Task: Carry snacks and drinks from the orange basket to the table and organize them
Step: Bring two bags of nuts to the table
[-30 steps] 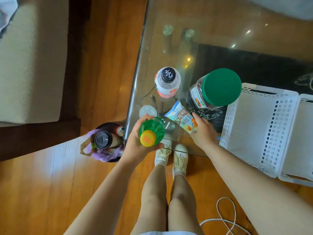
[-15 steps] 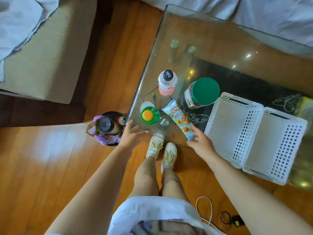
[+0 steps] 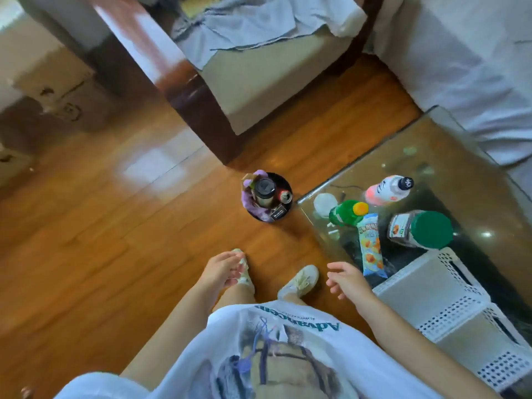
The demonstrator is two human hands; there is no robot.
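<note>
Both hands, left (image 3: pixel 221 270) and right (image 3: pixel 347 279), hang empty, fingers apart (nothing held); next, reach the basket (image 3: pixel 269 197) beside the table (image 3: pixel 460 168).

basket (image 3: pixel 267 197) on floor, left of table (image 3: pixel 449 168) | bottles (image 3: pixel 348 212) on table

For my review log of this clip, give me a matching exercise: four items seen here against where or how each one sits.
1. green bottle with orange cap
2. green-lidded clear jar
3. black-lidded coffee cup
4. blue snack packet

A. in the round basket on the floor
B. lying flat on the glass table
C. at the table's corner
D. beside the white perforated bin

Pairs: 1-C, 2-D, 3-A, 4-B
</note>
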